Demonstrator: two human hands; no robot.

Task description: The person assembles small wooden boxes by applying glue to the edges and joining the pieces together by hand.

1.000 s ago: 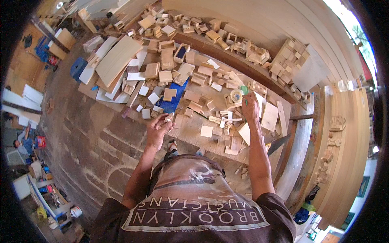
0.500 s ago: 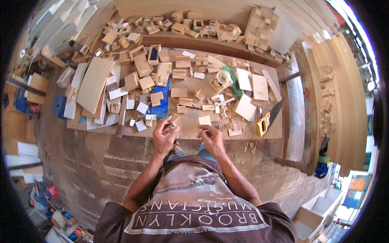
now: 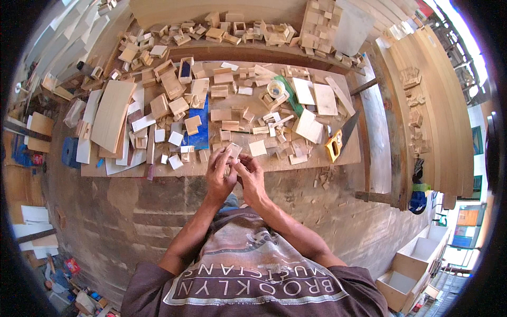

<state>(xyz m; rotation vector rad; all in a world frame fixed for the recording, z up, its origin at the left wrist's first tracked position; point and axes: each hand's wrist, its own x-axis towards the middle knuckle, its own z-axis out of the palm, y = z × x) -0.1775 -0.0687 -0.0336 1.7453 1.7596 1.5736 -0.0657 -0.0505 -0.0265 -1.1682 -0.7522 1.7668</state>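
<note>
A small pale wooden piece (image 3: 234,150) is pinched in the fingers of my left hand (image 3: 217,177), just over the near edge of the table. Against its lower side, my right hand (image 3: 252,179) has its fingers closed and pressed together. The fingers cover most of the piece's lower part. Just beyond my right hand, a flat square of light wood (image 3: 257,148) lies on the tabletop. Left of my hands are a blue strip (image 3: 199,129) and a notched wooden block (image 3: 193,125). Several small blocks are scattered farther back.
A handsaw with a yellow handle (image 3: 334,146) lies at the table's right. A tape roll (image 3: 275,89) sits by a green strip (image 3: 296,105). Boards (image 3: 112,113) are stacked at left. A shelf (image 3: 253,52) with many wooden pieces runs behind. Planks (image 3: 441,121) stand at far right.
My right hand has moved left and met my left hand at the small wooden piece. Half a second ago the hands were apart. The view has shifted slightly, sliding the table leftward.
</note>
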